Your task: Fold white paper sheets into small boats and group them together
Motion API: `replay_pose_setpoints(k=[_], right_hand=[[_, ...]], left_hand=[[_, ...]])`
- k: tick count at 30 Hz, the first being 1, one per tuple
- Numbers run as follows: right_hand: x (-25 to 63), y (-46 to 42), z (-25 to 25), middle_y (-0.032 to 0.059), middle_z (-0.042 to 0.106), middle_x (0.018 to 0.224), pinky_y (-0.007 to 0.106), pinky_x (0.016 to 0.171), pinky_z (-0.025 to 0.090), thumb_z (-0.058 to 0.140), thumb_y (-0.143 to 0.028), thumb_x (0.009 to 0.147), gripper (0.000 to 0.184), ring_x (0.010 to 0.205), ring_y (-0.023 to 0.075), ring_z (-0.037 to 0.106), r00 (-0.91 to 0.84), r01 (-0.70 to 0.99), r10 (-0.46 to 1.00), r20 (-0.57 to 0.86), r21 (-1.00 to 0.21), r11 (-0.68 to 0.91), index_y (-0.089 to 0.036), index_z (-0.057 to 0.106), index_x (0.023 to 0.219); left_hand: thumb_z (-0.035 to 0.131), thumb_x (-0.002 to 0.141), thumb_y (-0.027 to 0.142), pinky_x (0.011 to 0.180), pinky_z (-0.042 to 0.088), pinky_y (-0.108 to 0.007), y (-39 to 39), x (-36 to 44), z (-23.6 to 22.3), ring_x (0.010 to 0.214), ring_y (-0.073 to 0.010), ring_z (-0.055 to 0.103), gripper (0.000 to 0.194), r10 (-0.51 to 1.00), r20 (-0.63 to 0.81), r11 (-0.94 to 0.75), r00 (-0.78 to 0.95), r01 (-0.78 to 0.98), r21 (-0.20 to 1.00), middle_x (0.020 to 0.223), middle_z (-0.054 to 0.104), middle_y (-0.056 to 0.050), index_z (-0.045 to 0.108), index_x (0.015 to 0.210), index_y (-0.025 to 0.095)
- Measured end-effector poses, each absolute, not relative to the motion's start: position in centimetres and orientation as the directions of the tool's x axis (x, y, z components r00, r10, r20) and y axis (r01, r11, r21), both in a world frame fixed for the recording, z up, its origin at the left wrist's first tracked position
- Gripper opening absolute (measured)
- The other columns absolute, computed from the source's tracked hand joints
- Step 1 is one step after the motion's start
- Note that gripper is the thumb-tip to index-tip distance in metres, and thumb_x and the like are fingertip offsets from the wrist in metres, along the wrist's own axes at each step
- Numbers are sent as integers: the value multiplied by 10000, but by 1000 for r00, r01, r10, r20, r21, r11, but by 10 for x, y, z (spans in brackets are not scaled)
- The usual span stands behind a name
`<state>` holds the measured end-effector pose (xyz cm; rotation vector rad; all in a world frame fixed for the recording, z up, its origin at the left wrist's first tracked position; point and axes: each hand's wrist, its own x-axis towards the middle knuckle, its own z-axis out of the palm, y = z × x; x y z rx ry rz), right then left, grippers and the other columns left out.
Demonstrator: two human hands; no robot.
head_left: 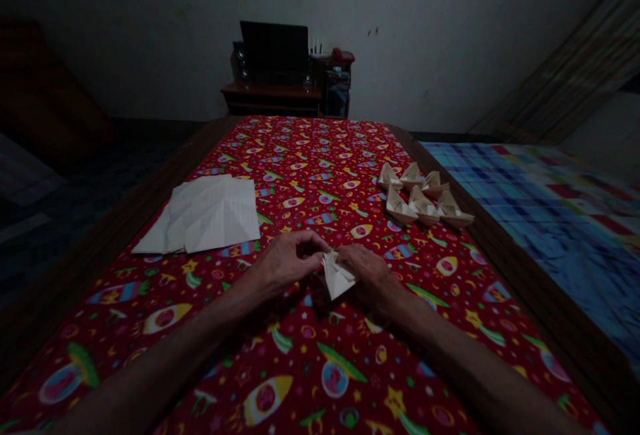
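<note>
A small folded piece of white paper [340, 280], pointed at its lower end, is between my two hands just above the red patterned cloth. My left hand [289, 255] pinches its upper left edge between thumb and fingertips. On the opposite side, my right hand [369, 267] is closed over the paper's upper right part, and its thumb is mostly hidden. Several folded paper boats [424, 205] stand in two rows to the far right of my hands. A fanned stack of white paper sheets [215, 215] lies to the left.
The red cloth [320, 181] covers a long table with a dark wooden edge [500, 275]. Beyond its far end, a monitor [275, 48] and speakers stand on a small desk [270, 91] by the wall. A blue plaid surface [540, 221] lies at right.
</note>
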<state>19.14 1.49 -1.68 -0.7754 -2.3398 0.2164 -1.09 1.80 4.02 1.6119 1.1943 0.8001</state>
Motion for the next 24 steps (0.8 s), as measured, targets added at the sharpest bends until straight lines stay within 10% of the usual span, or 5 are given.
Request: replay_pose_setpoints(k=[17,24], right_hand=[[187,10,-12,144,606,961,386,770,473,393,-137,913,165,914,234,525,-640,584,551,535,-127,802,-143,553,956],[186,10,-12,134,606,970,383,788,467,358,-148,933,210,909,223,525,-657,602,528,538,-47,797,-142,567,946]], left_hand=[[509,696,287,413,299,-185,24,-20,53,426,-87,449,297,954,-154,37,256,412,911,507,565,35,676,887,132],[450,818,408,485,312,-207,21,-22,45,526,-113,480,301,945,17,-240,326,659,713,566,555,30,574,669,177]])
